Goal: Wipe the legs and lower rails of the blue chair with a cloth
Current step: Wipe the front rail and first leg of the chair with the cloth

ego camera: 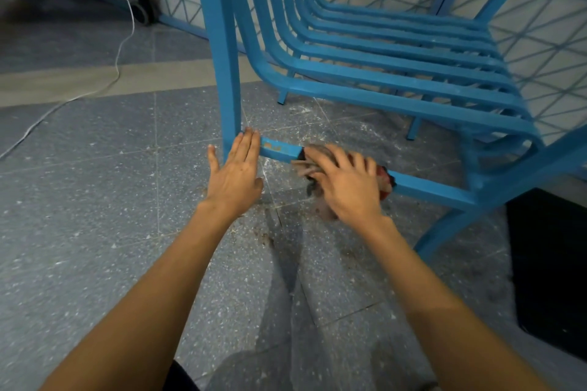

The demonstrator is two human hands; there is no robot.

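Note:
The blue metal chair with a slatted seat fills the upper right. Its near left leg stands upright, and a lower rail runs from that leg's foot to the right. My left hand lies flat with straight fingers against the bottom of that leg, where the rail joins. My right hand grips a grey and red cloth wrapped over the middle of the lower rail. A worn orange patch shows on the rail between my hands.
The speckled grey tiled floor is dusty under the chair. A white cable trails across the floor at the left. A dark wheeled object sits at the back left. A black block stands at the right.

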